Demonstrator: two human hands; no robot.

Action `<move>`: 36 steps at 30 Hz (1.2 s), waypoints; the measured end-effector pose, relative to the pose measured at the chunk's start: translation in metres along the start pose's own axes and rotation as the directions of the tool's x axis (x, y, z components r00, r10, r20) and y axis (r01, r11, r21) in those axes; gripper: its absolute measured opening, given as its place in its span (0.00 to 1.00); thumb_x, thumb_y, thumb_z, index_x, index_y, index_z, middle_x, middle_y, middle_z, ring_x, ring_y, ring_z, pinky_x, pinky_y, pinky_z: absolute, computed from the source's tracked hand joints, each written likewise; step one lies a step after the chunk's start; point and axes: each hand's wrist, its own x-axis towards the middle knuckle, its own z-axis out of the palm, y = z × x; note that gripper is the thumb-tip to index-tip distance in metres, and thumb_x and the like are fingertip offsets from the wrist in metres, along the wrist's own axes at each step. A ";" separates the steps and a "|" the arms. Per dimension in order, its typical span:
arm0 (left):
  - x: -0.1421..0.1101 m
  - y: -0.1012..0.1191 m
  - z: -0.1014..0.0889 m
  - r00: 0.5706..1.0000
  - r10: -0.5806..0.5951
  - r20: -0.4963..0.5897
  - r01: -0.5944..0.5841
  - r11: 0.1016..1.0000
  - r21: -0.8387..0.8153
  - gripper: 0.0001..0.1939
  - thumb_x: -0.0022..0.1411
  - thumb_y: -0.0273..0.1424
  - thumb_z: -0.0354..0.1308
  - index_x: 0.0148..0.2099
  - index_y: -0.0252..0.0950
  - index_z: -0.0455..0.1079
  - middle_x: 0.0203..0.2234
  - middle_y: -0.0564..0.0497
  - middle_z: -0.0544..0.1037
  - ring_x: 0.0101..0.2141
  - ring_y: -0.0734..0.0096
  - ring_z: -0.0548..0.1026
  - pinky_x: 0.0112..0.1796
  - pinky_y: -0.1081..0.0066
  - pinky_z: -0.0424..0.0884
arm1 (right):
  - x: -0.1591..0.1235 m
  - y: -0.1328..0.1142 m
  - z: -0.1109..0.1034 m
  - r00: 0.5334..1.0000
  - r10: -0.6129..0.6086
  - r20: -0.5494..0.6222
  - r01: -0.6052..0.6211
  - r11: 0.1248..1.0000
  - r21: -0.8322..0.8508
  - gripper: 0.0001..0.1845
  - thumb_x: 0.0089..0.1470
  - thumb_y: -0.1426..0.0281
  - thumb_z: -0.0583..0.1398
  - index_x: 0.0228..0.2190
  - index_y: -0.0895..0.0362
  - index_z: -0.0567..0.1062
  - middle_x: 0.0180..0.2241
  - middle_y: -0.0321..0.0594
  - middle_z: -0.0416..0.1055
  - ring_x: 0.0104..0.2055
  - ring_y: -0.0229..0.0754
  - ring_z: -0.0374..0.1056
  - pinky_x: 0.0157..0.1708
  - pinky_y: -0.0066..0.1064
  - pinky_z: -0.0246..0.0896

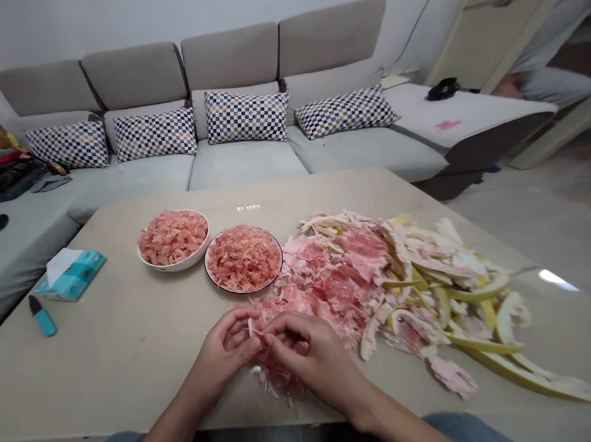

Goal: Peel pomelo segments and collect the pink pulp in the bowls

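Note:
Close together over the table's near side, my left hand [228,345] and my right hand [313,353] both grip a small piece of pomelo [252,327], pale membrane showing on it. The fingers of each hand are closed on it and hide most of it. Under and beyond my right hand spreads a heap of pink pomelo membranes [329,272]. Just past my left hand stands a dark-rimmed white dish [244,292] piled with peeled pomelo flesh [245,257]. Behind it to the left, a white bowl [190,260] is likewise heaped with pink flesh.
Thick yellow-green pomelo rinds [483,346] cover the table's right side. At the left lie a blue tissue pack [81,274] and a small knife with a teal handle [45,323]. Beyond the table [108,352] runs a grey sofa [246,160]. Part of a person [552,85] shows at the far right.

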 end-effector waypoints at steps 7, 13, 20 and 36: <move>-0.006 0.007 0.004 0.996 -0.036 -0.077 0.038 0.999 0.030 0.20 0.51 0.33 0.68 0.47 0.38 0.72 0.46 0.45 0.78 0.47 0.60 0.75 0.45 0.67 0.71 | 0.003 0.004 -0.003 0.984 0.105 -0.147 -0.104 0.994 0.015 0.08 0.51 0.68 0.57 0.25 0.58 0.74 0.22 0.37 0.70 0.23 0.36 0.64 0.23 0.25 0.58; -0.004 0.006 0.003 0.994 0.003 -0.107 0.000 1.000 0.027 0.20 0.49 0.31 0.69 0.46 0.37 0.73 0.35 0.50 0.79 0.37 0.70 0.76 0.41 0.74 0.71 | 0.006 0.003 -0.004 0.967 0.198 -0.159 -0.180 0.976 0.121 0.12 0.51 0.63 0.57 0.25 0.58 0.72 0.20 0.34 0.66 0.21 0.35 0.60 0.22 0.25 0.54; -0.003 0.005 0.004 0.987 0.036 -0.154 -0.028 0.998 0.057 0.20 0.48 0.31 0.70 0.45 0.37 0.73 0.37 0.49 0.79 0.37 0.70 0.76 0.40 0.73 0.72 | 0.010 0.010 -0.008 0.971 0.233 -0.058 -0.210 0.942 0.262 0.14 0.52 0.60 0.58 0.24 0.58 0.70 0.20 0.32 0.66 0.22 0.35 0.61 0.23 0.25 0.56; -0.001 0.004 0.007 0.991 0.025 -0.134 -0.018 0.998 0.060 0.21 0.49 0.33 0.69 0.47 0.38 0.73 0.47 0.46 0.78 0.48 0.59 0.75 0.48 0.65 0.72 | 0.006 0.012 0.002 0.996 0.006 -0.088 -0.002 0.999 0.039 0.06 0.54 0.68 0.62 0.32 0.56 0.80 0.33 0.40 0.79 0.36 0.42 0.74 0.39 0.31 0.67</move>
